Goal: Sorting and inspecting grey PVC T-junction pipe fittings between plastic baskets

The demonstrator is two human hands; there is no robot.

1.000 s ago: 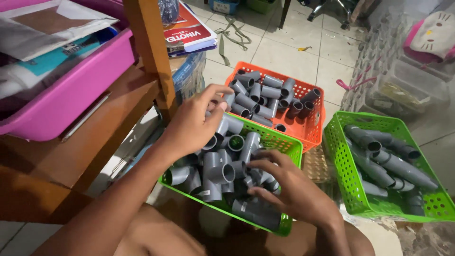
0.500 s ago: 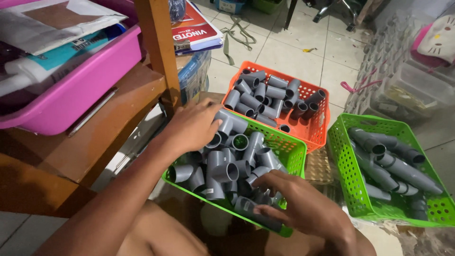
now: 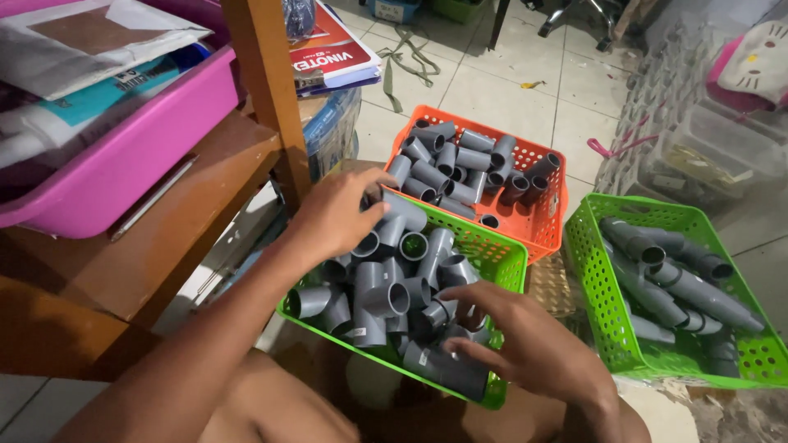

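A green basket [image 3: 510, 256] in front of me holds a heap of several grey plastic tee pipe fittings [image 3: 386, 295]. My left hand [image 3: 332, 217] reaches in from the left, its fingers closed around a tee fitting [image 3: 404, 215] on top of the heap at the far side. At the basket's near right corner my right hand [image 3: 529, 344] has its fingers spread and curled down among the fittings. Its thumb lies over a grey fitting [image 3: 447, 369] at the near rim. I cannot see it gripping any one piece.
An orange basket [image 3: 548, 231] of short grey pipe couplings sits behind. Another green basket [image 3: 589, 271] of longer grey pipe pieces stands to the right. A wooden shelf [image 3: 189, 221] with a post [image 3: 263, 82] and a pink tub [image 3: 123, 164] is at the left. Clear plastic boxes [image 3: 706, 148] stand at the far right.
My left hand stayed on the top of the heap and closed on a tee fitting. My right hand shifted along the near rim, and its fingers dug into the fittings.
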